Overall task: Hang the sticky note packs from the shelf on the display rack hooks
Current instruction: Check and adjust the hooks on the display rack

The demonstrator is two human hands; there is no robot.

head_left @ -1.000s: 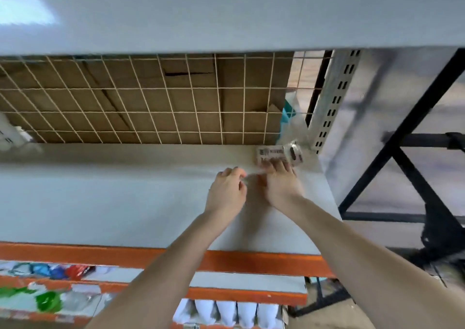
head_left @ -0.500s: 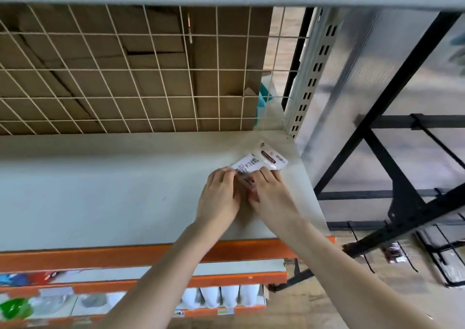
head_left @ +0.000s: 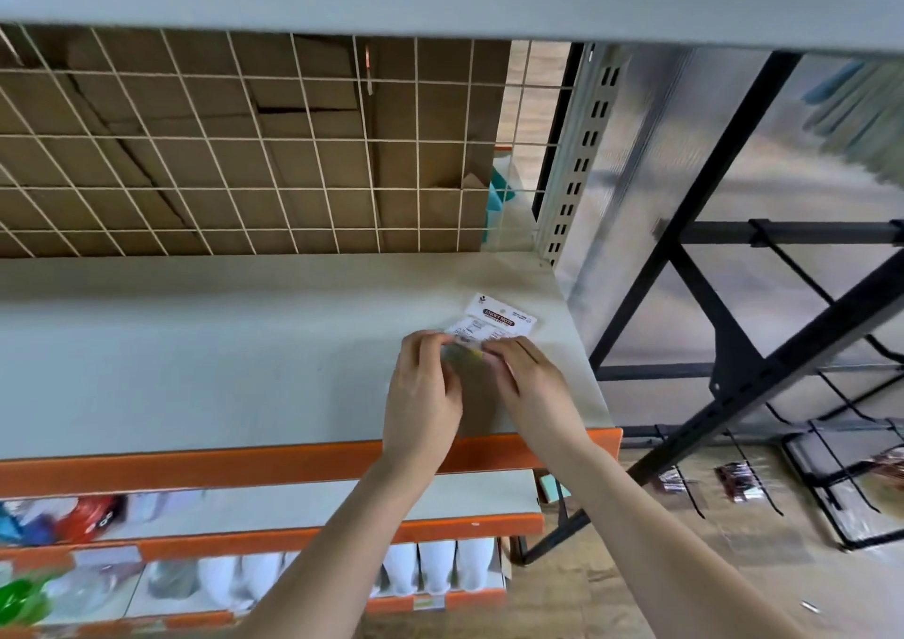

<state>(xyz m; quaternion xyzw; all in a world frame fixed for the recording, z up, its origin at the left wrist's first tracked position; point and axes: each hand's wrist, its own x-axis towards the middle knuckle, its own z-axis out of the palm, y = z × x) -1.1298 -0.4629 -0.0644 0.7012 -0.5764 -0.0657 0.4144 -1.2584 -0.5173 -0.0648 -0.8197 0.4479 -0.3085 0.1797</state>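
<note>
On shelf (head_left: 244, 359) | left hand (head_left: 424, 394), right hand (head_left: 531, 384) hold sticky note packs (head_left: 494, 323)

Both hands meet over the right end of the shelf (head_left: 205, 345), near its front edge. The left hand (head_left: 424, 396) sits just left of the right hand (head_left: 531, 384), and between their fingertips they pinch the near end of the sticky note pack (head_left: 494, 323), whose far end points away toward the back right corner. Behind the shelf stands a wire grid (head_left: 244, 149), with cardboard (head_left: 313, 115) behind that. To the right rises a slotted upright (head_left: 582, 149). Further right stands the display rack (head_left: 724, 305), its hooks (head_left: 836, 467) low down, near the floor. A lower shelf (head_left: 469, 501) sits beneath.
</note>
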